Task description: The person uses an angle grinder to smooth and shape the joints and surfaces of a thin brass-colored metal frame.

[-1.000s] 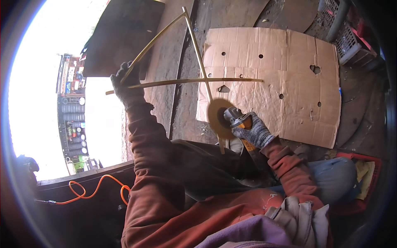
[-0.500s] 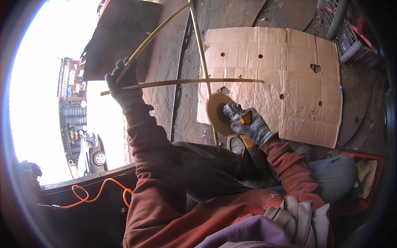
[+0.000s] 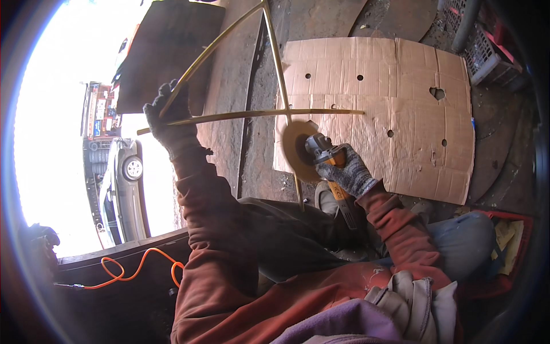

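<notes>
My left hand (image 3: 172, 120), in a dark grey glove, grips a brass-coloured metal frame (image 3: 240, 114) at its left corner, where a curved bar meets a straight crossbar. The frame's bars cross near the middle and join at the top of the view. In my gloved right hand (image 3: 349, 172) is an angle grinder (image 3: 332, 155) with a yellow and black body. Its large tan disc (image 3: 298, 150) looks blurred and lies over the long bar just below the crossing. Whether the disc touches the bar is hard to make out.
A flattened cardboard sheet (image 3: 412, 126) with holes covers the floor ahead and right. Plastic crates (image 3: 487, 57) stand at the far right, a red tray (image 3: 521, 252) near my right knee. An orange hose (image 3: 132, 274) lies at lower left. Outside, a car (image 3: 127, 189) shows.
The grinder and my right hand have shifted slightly up and left along the long bar. My left hand and the frame stay nearly still. The car outside has moved further into view.
</notes>
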`<state>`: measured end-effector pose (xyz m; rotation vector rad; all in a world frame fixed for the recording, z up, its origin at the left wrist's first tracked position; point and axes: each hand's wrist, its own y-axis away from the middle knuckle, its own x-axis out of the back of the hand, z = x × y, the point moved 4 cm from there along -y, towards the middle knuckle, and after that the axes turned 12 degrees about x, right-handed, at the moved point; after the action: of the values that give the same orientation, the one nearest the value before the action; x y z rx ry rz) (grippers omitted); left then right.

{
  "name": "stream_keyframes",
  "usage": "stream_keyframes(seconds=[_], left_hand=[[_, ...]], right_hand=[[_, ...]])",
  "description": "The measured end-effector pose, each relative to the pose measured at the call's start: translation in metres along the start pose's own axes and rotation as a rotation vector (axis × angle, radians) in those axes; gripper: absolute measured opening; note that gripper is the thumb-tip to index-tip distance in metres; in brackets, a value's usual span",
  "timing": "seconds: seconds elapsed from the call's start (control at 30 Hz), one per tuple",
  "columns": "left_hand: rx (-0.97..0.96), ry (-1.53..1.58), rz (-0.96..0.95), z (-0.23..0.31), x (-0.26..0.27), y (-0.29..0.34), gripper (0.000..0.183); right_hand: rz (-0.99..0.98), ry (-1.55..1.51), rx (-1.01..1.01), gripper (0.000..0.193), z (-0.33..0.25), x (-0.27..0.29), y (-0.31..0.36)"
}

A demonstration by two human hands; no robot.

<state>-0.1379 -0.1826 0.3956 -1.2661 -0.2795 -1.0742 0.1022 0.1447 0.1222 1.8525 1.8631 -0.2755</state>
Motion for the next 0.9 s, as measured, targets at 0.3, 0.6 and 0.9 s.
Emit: stream_keyframes(seconds=[0.3,0.6,0.9], left_hand=[[0.355,0.951,-0.151,0.025,-0.011,0.01,0.024],[0.409,1.097,-0.211,0.057,-0.009,0.014,0.012],[0.422,1.207,-0.323,0.056,-0.011,0.006,0.014]], right_hand=[[0.0,-0.021,0.043,0.055,0.001,0.0,-0.005],[-0.007,-0.034,0.092,0.053,-0.016,-0.006,-0.001],[-0.065,0.085,0.03,0.06,-0.017,-0.001,0.032]])
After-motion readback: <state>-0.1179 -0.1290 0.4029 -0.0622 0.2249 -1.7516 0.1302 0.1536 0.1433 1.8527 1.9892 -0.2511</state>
